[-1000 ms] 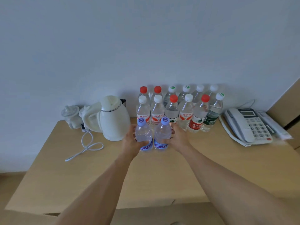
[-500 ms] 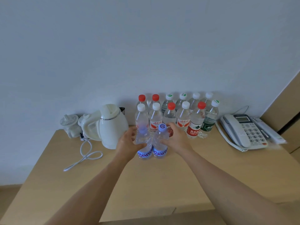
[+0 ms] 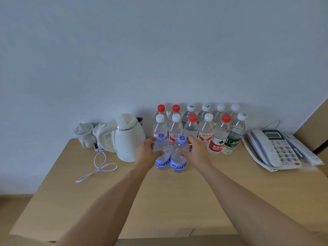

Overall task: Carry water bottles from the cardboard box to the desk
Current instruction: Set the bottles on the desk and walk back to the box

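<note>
While hands (image 3: 145, 153) grip, bottles (image 3: 198, 128) behind, kettle (image 3: 128, 139) beside

bottle in my left hand (image 3: 161, 153): clear, pale blue cap, blue label with white lettering
bottle in my right hand (image 3: 179, 156): same clear body, same blue cap and label
bottles by the wall (image 3: 205, 132): clear; caps red or white, some white with a green patch; labels red-and-white, red, one dark green
kettle (image 3: 129, 137): white, silver band
phone (image 3: 273, 148): white-grey
desk (image 3: 177, 201): light wood
wall (image 3: 159, 50): plain pale blue-grey

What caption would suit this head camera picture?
Left hand and right hand each hold a blue-capped bottle upright on the desk before two bottle rows.
</note>
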Tool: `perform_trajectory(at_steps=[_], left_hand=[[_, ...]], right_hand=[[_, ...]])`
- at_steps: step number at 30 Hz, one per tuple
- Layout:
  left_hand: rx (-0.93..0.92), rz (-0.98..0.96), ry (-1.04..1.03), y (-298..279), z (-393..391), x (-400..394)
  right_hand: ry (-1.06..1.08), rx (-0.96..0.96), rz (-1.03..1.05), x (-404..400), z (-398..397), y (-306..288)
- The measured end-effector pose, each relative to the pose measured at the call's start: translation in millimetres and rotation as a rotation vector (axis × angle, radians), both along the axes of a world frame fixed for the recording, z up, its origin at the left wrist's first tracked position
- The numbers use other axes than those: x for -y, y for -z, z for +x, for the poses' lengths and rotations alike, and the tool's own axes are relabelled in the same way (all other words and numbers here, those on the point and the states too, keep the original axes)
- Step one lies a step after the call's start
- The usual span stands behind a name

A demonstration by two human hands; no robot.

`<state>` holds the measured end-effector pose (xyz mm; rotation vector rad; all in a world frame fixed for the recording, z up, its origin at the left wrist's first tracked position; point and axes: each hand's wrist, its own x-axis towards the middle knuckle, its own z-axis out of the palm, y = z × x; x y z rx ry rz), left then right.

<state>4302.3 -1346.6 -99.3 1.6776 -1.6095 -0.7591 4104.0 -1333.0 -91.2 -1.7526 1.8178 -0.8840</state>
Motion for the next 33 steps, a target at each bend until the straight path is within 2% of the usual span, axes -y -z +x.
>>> perform_trajectory(at_steps=[14, 33], left_hand=[[0.037, 0.004, 0.018, -6.8, 3.5, 1.5], [0.060, 0.018, 0.060, -9.4, 9.7, 2.7]], right_hand=[[0.003, -0.003, -0.071, 6.1, 2.1, -2.5], [0.032, 0.045, -0.068, 9.2, 5.2, 0.7]])
